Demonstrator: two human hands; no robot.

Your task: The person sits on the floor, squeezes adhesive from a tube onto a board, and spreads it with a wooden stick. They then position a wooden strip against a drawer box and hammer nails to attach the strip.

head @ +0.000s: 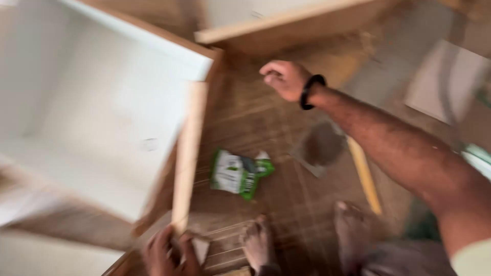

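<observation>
Head view, left hand (169,253): fingers closed on the near end of a pale wooden strip (188,153), at the lower edge of the frame.
Wooden strip: runs along the open edge of a white-lined cabinet box (92,112) lying on the wooden floor (266,117).
Right hand (284,79): raised over the floor, fingers curled, holding nothing visible; black wristband.
Nearby: green-and-white packet (239,174) on the floor just beside the strip; bare feet (258,245) near it; second strip (364,174) under the forearm.
Risk: the strip, likely held at one end only, could swing off the box edge; the feet could slip on the packet.
Limit: motion blur hides detail.
</observation>
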